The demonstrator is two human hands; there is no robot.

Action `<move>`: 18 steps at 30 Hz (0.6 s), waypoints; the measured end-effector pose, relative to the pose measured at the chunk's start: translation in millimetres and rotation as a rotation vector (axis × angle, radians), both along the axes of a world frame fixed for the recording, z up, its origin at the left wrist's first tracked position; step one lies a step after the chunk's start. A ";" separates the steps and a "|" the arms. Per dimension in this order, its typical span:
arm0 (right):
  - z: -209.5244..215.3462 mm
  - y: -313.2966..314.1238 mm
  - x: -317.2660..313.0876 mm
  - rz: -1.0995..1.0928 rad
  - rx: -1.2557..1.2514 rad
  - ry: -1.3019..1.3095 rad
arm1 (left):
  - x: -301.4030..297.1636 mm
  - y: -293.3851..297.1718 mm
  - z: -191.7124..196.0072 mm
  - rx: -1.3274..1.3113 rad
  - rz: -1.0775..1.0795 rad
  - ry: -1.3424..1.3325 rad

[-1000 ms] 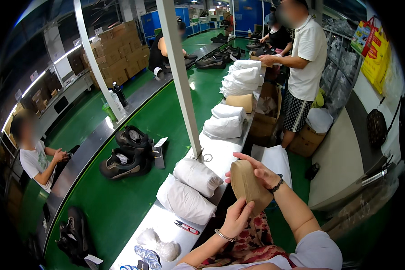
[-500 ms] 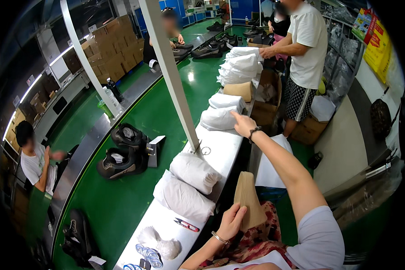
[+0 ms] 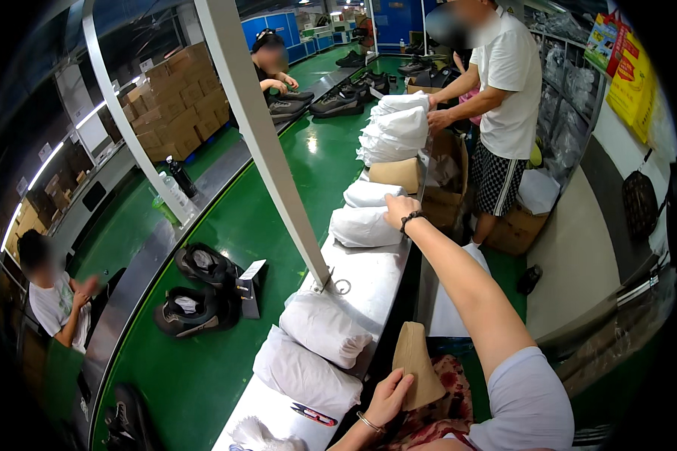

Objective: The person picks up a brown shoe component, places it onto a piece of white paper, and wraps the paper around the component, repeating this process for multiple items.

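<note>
Fingers (image 3: pixel 393 204) of right hand (image 3: pixel 399 210) curled down onto top edge of a white paper-stuffed bundle (image 3: pixel 362 225), arm stretched far fwd along the steel table (image 3: pixel 368 282); pressing or grabbing, can't tell which from here. Left hand (image 3: pixel 390 397) low, close to body, fingers wrapped round lower end of a tan cardboard insert (image 3: pixel 417 364), held upright w/ narrow end up, probably parked there so the right is free to reach.

White bundles lined up along table edge: two near (image 3: pixel 323 327) (image 3: pixel 305 372), one more (image 3: pixel 372 194) just beyond the touched one, then a brown box (image 3: pixel 395 173) and a tall white stack (image 3: pixel 395 131) where a person in white tee (image 3: pixel 508 83) works w/ both hands on it. Row layout looks like a feed line, each piece within reach of next station.

Green conveyor (image 3: pixel 278 195) left of table, carrying black shoes: pair (image 3: pixel 195 289) w/ small dark card stand (image 3: pixel 250 282) beside, more shoes (image 3: pixel 338 101) further up near a seated person (image 3: pixel 271 64). White slanted post (image 3: pixel 259 135) planted on table.

Packaging & signs: stacked brown cartons (image 3: pixel 177 94) far left; open brown cartons (image 3: pixel 515 225) on floor by standing person; yellow-red bags or posters (image 3: pixel 628 71) hanging top right, rectangular; small red-blue-black label strip (image 3: pixel 312 413) flat on table, near end
</note>
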State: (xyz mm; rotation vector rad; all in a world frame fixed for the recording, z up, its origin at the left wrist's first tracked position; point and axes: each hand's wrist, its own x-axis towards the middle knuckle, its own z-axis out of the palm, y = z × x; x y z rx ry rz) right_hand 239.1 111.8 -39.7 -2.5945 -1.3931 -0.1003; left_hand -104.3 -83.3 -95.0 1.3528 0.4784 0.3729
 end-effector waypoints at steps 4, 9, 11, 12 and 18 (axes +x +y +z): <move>-9.3 -4.6 1.8 0.014 -0.084 0.012 | -1.0 -0.5 -6.0 0.017 0.004 0.023; 48.2 6.5 -4.5 -0.027 0.061 -0.058 | -3.0 -2.8 -6.0 0.018 0.056 -0.002; 97.5 22.1 45.6 -0.073 0.146 -0.119 | 2.8 -5.3 0.3 0.036 0.028 -0.022; 138.3 30.8 30.1 -0.086 0.098 -0.062 | -1.0 -3.3 1.3 0.038 0.060 -0.011; 227.8 23.8 51.1 -0.010 0.167 -0.058 | 6.4 -5.5 -5.1 0.032 0.045 -0.062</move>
